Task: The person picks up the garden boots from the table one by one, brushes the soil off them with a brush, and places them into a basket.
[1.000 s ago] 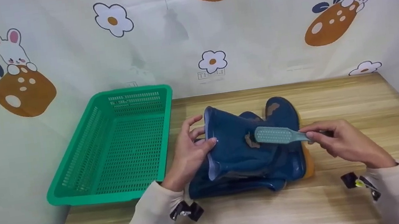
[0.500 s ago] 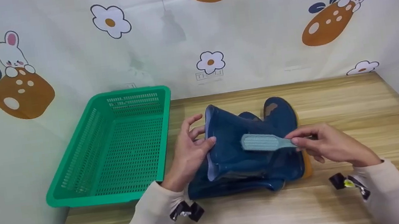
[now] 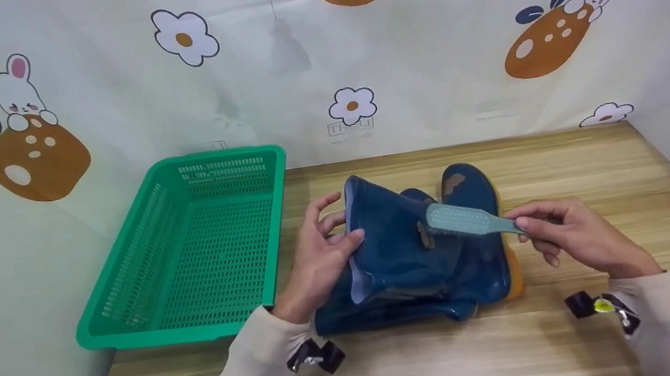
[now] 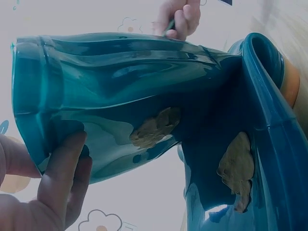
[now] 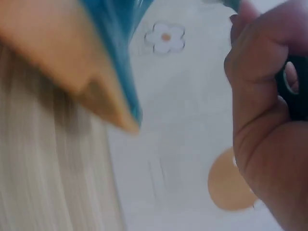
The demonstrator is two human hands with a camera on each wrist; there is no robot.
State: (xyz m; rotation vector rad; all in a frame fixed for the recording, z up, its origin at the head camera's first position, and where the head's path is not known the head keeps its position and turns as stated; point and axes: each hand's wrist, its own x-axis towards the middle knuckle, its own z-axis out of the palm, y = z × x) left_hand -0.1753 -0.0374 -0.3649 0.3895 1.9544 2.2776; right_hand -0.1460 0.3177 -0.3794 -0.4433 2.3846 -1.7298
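Observation:
My left hand [image 3: 317, 252] grips the open top of a dark blue rubber boot [image 3: 388, 226], thumb outside and fingers at the rim. The boot's shaft is raised at a tilt over a second blue boot [image 3: 384, 318] lying beneath. In my right hand [image 3: 578, 237], a pale green scrubbing brush [image 3: 462, 220] is pinched by its handle, bristles down. The brush head is right beside a brown mud patch [image 3: 425, 235] on the shaft and partly covers it. More dried mud [image 3: 455, 183] sticks to an upturned toe. In the left wrist view, another mud patch [image 4: 156, 128] shows on the shaft.
A green plastic basket [image 3: 278, 221] with slotted walls stands left of the boots on the wooden table [image 3: 579, 175]. A printed cloth wall [image 3: 442, 70] rises along the table's back edge and sides.
The brush moved left across the shaft, over the mud patch, then back to the right, uncovering part of the patch. My left hand and the boots have stayed nearly still.

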